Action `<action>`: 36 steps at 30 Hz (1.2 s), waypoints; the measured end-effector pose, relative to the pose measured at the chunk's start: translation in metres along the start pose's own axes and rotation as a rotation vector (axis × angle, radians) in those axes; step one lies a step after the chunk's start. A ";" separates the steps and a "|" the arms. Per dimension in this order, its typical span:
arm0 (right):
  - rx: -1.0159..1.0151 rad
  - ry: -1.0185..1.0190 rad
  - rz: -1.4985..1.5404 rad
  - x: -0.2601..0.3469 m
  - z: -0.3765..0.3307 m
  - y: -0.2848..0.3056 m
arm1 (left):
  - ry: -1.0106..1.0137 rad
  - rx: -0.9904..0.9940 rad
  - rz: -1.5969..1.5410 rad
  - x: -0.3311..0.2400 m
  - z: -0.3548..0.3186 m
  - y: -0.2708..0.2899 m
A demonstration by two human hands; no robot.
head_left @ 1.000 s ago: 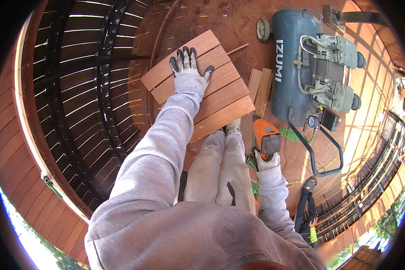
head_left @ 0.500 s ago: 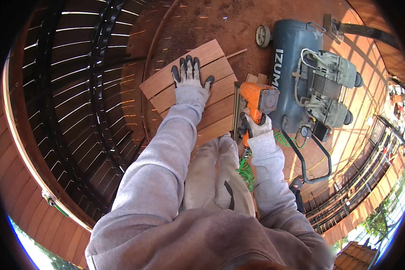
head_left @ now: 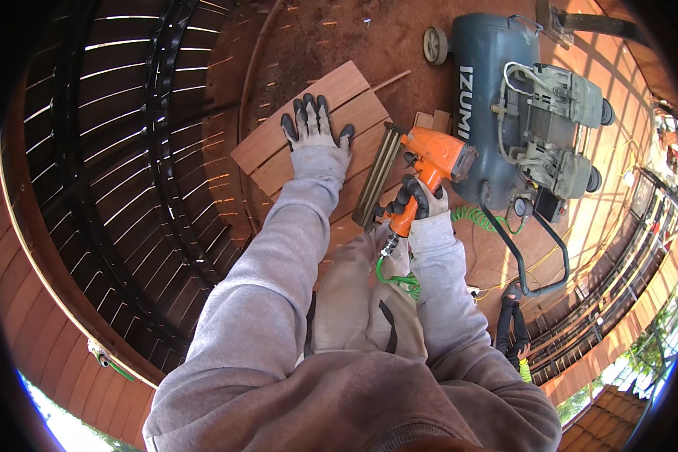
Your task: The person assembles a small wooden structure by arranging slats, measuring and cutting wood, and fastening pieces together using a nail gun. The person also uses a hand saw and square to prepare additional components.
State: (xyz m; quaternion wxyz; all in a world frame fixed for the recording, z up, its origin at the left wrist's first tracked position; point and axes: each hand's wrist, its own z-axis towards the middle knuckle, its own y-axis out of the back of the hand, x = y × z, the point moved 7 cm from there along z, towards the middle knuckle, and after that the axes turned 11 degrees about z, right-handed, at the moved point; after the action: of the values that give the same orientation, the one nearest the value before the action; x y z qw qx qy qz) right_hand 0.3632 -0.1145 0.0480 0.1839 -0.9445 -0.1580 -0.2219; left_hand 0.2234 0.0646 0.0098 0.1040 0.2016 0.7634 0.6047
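Observation:
A square panel of reddish wooden boards [head_left: 368, 111] lies in front of my legs, set at an angle. Gloved in white and black, my left hand [head_left: 316, 132] presses flat on its boards with the fingers spread. My right hand [head_left: 429, 202], gloved alike, is wrapped round the handle of an orange air nail gun [head_left: 438, 151]. The gun's long magazine [head_left: 377, 177] slants over the panel's right side; whether it touches the wood I cannot tell. From the handle's base a green coiled hose [head_left: 399, 282] runs off by my right sleeve.
A dark blue air compressor [head_left: 478, 83] with wheels and a bent handle [head_left: 548, 289] stands on the right. Small wood pieces [head_left: 433, 120] lie beside it. Dark slatted structure [head_left: 120, 151] fills the left. Another person's legs [head_left: 511, 320] show at the lower right.
My right hand has tilted the nail gun, swinging its magazine leftward over the panel. My left hand stays on the boards. More of the other person has come into view.

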 end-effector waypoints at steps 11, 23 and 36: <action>0.000 0.016 0.056 -0.008 -0.006 0.001 | -0.004 -0.021 -0.014 -0.001 0.000 -0.002; 0.011 -0.024 0.221 -0.010 0.011 0.000 | 0.003 -0.019 -0.020 -0.001 0.002 0.001; 0.046 0.320 -0.538 0.025 0.020 -0.022 | -0.010 0.017 -0.006 -0.001 -0.001 0.000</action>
State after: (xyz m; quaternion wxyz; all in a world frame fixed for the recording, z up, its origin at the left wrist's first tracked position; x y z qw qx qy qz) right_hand 0.3834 -0.0810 0.0493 0.1627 -0.8174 -0.3761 -0.4049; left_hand 0.2239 0.0631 0.0100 0.1078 0.2029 0.7688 0.5967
